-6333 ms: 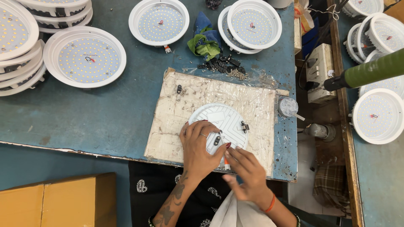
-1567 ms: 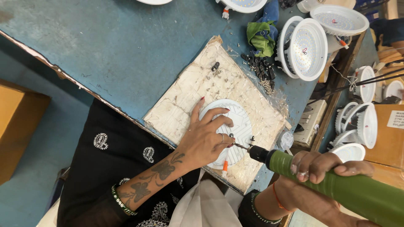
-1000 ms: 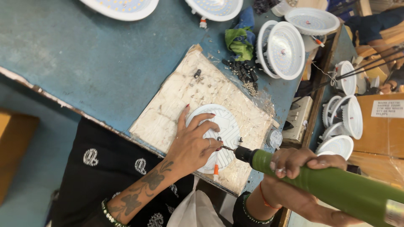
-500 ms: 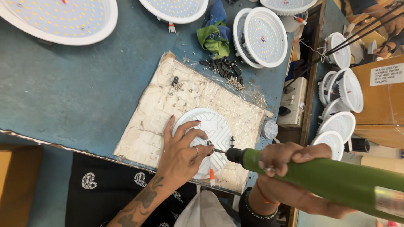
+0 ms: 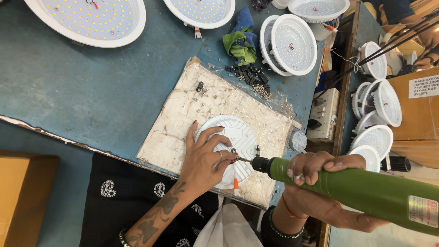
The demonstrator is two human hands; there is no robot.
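- Since half a second earlier: green electric screwdriver [image 5: 361, 192] and both hands unmoved on the work.
- Right hand [image 5: 320, 176]: clenched around the screwdriver, its bit on the round white lamp housing [image 5: 235, 137].
- Left hand [image 5: 203, 160]: fingers spread, pressing the housing flat.
- Housing: on the worn white board [image 5: 183, 119], near the blue table's [image 5: 91, 91] front edge.

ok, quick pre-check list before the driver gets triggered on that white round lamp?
1. Left hand pinning the white round lamp housing flat on the worn white work board: ok.
2. Right hand wrapped around the green electric screwdriver: ok.
3. Bit tip at the housing, next to the left fingertips: not ok, too close.
4. Bit seated in a screw head: cannot tell, hidden by fingers.
5. Pile of loose black clips and screws away from the housing: ok.
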